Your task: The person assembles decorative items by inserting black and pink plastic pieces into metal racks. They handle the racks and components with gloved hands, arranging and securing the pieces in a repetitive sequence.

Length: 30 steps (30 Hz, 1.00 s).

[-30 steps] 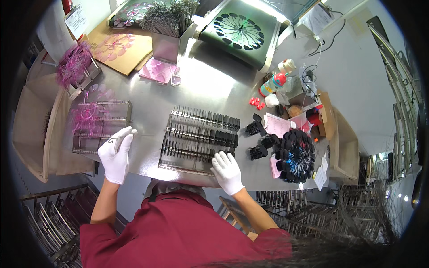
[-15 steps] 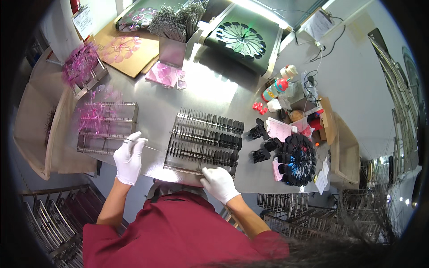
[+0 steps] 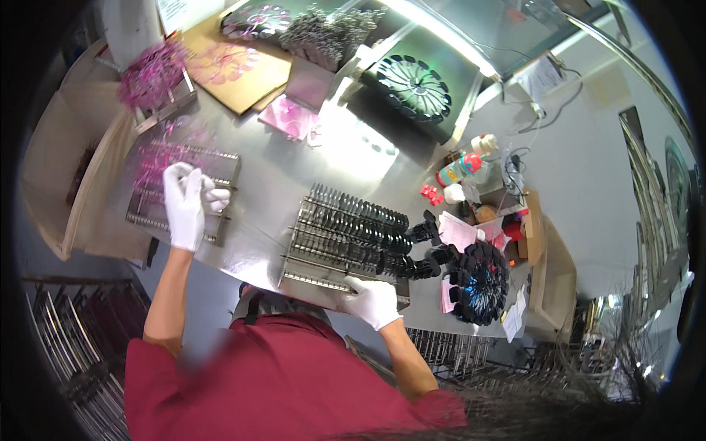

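Observation:
My left hand [image 3: 185, 206], in a white glove, is over the small metal rack [image 3: 234, 175] at the left. Its fingers are curled together; whatever they may hold is hidden. Clear pink pieces [image 3: 163, 158] stand in that rack, just beyond the fingertips. My right hand [image 3: 373, 303], also gloved, grips the front right edge of a wire rack [image 3: 312, 281], thumb on the rail. Rows of thin dark pieces [image 3: 360, 213] with dark flat ends fill this rack; its front row holds none. Black clustered pieces [image 3: 423, 229] lie against its right side.
A round black fan-like bundle [image 3: 482, 283] and pink papers [image 3: 457, 231] lie right, near a bottle [image 3: 460, 169]. Behind are a green belt [image 3: 382, 110] with a ring of black pieces, a cardboard sheet [image 3: 220, 62] and a bunch of thin stems [image 3: 331, 37]. Bins [image 3: 81, 184] flank the table.
My left hand has moved up to the pink pieces in the left rack, its fingers curling. My right hand stays at the wire rack's front edge. The whole view has shifted and tilted.

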Motion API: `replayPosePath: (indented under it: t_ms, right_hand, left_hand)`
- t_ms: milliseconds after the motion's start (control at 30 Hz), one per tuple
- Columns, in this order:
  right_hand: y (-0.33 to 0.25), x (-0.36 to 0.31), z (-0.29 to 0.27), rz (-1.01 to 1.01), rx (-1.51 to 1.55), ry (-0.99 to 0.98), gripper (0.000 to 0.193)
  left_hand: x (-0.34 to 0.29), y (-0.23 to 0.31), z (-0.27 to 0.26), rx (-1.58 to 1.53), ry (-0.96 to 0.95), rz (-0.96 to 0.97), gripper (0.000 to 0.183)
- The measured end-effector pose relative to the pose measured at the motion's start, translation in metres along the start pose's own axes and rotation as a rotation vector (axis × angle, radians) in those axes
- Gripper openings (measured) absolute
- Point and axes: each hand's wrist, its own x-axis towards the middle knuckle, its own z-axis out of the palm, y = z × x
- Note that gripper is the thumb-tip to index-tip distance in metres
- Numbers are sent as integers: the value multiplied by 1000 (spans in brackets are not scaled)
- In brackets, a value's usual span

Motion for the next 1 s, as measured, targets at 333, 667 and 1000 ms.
replayPosePath:
  t_ms: [333,667,1000]
  right_hand:
    - [22,-14,-8,50,-3,-179,34]
    - [37,-4,-16,-30,-1,-150,30]
    - [45,-4,-18,-58,0,-140,30]
  left_hand:
    - [37,-32,-1,-37,21,-215,15]
    - [43,-68,-22,-48,118,-356,17]
    - [31,-65,-29,-129,144,-402,14]
